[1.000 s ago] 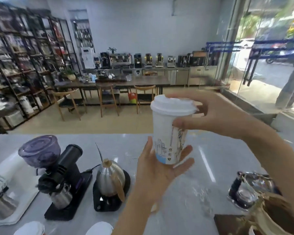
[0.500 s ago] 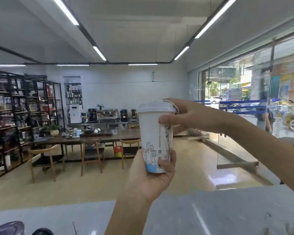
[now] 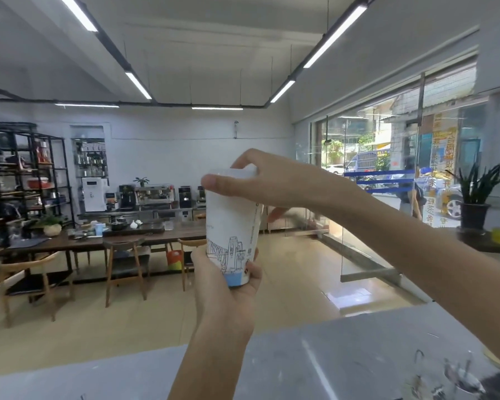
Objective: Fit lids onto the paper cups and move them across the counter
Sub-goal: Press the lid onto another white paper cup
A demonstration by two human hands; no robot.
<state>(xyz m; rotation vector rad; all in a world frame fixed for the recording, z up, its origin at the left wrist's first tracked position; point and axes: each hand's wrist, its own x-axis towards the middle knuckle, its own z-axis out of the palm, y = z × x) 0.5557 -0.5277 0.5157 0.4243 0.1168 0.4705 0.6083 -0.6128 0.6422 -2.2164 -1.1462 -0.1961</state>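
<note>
Since half a second ago my right hand [image 3: 274, 183] has slid over the lid [image 3: 233, 175] at 12 o'clock, pressing it down, while my left hand [image 3: 228, 284] grips the cup [image 3: 231, 226] base above the table [image 3: 344, 356], so sealing looks nearly done.

Paper cup [image 3: 233, 226]: white wall, thin dark line drawing of a bridge and buildings on the lower part, pale blue band at the base; lid [image 3: 231, 174] white. Counter [image 3: 344, 356]: light grey, glossy, with pale streaks; floor [image 3: 286, 284] beige. Background: long table [image 3: 84, 241] dark brown, chairs [image 3: 32, 281] light wood with dark seats, shelving [image 3: 26, 174] black, far wall [image 3: 185, 151] white, potted plant [image 3: 478, 194] green in a black pot, rails [image 3: 378, 180] outside the glass blue.
</note>
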